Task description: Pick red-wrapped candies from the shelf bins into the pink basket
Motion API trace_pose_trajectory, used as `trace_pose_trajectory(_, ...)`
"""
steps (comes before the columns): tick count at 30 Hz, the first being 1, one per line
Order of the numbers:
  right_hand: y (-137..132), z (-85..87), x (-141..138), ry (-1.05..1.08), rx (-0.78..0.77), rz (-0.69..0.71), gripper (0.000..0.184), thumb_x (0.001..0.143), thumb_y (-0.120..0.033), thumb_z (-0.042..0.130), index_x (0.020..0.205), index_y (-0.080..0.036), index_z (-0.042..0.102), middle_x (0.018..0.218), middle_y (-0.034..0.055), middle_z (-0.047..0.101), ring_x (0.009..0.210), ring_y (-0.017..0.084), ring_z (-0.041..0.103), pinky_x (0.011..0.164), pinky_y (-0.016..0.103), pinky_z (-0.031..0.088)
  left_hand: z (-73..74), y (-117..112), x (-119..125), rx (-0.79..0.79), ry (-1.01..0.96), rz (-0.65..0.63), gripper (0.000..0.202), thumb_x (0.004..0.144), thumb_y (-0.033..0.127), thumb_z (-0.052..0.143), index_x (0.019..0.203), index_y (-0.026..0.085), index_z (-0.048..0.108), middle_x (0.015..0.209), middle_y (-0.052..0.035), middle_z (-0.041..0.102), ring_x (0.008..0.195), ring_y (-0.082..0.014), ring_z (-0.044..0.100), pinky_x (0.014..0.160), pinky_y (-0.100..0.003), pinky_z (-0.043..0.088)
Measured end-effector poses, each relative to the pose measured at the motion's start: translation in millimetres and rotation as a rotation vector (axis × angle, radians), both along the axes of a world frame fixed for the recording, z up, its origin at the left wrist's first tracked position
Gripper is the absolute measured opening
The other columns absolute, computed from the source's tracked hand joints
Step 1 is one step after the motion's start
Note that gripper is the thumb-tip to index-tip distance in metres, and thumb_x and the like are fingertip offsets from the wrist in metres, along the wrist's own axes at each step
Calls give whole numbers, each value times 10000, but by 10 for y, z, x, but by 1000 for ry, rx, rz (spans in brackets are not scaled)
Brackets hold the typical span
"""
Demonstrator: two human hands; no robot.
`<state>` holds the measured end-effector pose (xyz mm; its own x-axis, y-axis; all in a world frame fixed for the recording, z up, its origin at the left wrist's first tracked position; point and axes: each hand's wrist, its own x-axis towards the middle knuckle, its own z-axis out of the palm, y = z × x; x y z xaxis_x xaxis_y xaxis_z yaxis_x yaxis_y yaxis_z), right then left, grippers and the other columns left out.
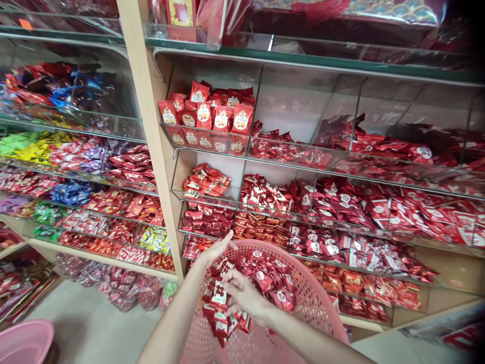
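A pink perforated plastic basket (318,283) stands against the shelves, with two heaps of wrapped sweets inside. My left hand (216,251) is at the basket's far left rim, fingers stretched out, with nothing visible in it. Over the nearer heap is my right hand (244,294), its fingers loosely bent and apart. Beside its fingertips lies a red-and-white sweet packet (220,293); I cannot make out a grip on it. Dark red packets (271,275) with round white labels fill the far side of the basket, behind my right hand.
Glass-fronted shelves (280,177) hold red packets in compartments right behind the basket. A wooden upright (149,116) divides them from shelves of colourful sweets (74,192) on the left. Bagged goods (121,285) sit below. A pink tub (26,338) stands on the floor at lower left.
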<state>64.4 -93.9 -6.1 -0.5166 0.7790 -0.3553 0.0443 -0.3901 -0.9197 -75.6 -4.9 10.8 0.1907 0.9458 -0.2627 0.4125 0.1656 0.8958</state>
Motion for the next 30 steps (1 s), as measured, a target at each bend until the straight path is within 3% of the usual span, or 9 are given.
trace_pose_trajectory(4,-58,-160,-168,-60,37,2,250,733,-365,626,827,-170,501,663,-74,452,450,33,475,468,209,499,28,-23,6,8,31,-13,774,760,760,143,797,213,689,1152,-36,624,1154,-253,459,1061,-374,244)
trace_pose_trajectory(8,-63,-224,-337,-284,241,60,53,807,-208,491,826,-161,508,574,-66,465,396,75,523,357,152,380,32,-40,2,5,27,-14,771,757,762,144,810,217,685,1160,-35,617,1152,-247,463,1062,-372,238)
trace_pose_trajectory(13,-57,-162,-451,-477,457,110,173,846,-162,352,857,-170,525,533,-48,469,401,98,527,363,159,350,2,-33,-6,9,2,-5,758,743,774,178,784,215,688,1169,-33,608,1164,-251,448,1060,-373,232)
trace_pose_trajectory(18,-31,-67,-507,-813,849,129,257,756,-29,375,844,-158,579,821,51,625,631,133,602,509,201,404,-34,-26,-7,24,-25,2,728,746,768,210,760,215,683,1096,-34,640,1122,-241,479,1049,-358,246)
trace_pose_trajectory(22,-9,-103,-572,-1071,939,266,360,762,3,361,988,-137,603,976,117,636,799,205,640,638,273,475,-51,-23,-7,20,-36,15,727,733,777,231,767,213,688,1110,-29,635,1120,-248,480,1046,-362,250)
trace_pose_trajectory(26,2,-179,-593,-1235,1070,367,391,788,8,360,1076,-115,595,1033,167,616,804,228,658,669,316,506,-52,-20,-5,24,-27,14,730,739,773,222,771,210,687,1094,-37,641,1114,-249,484,1043,-369,259)
trace_pose_trajectory(30,-10,-214,-586,-1267,1164,431,380,799,-7,387,1116,-91,580,1096,205,589,774,226,660,641,330,515,-41,-25,-1,46,-26,-4,734,753,762,207,776,205,684,1095,-45,642,1115,-246,488,1046,-369,258)
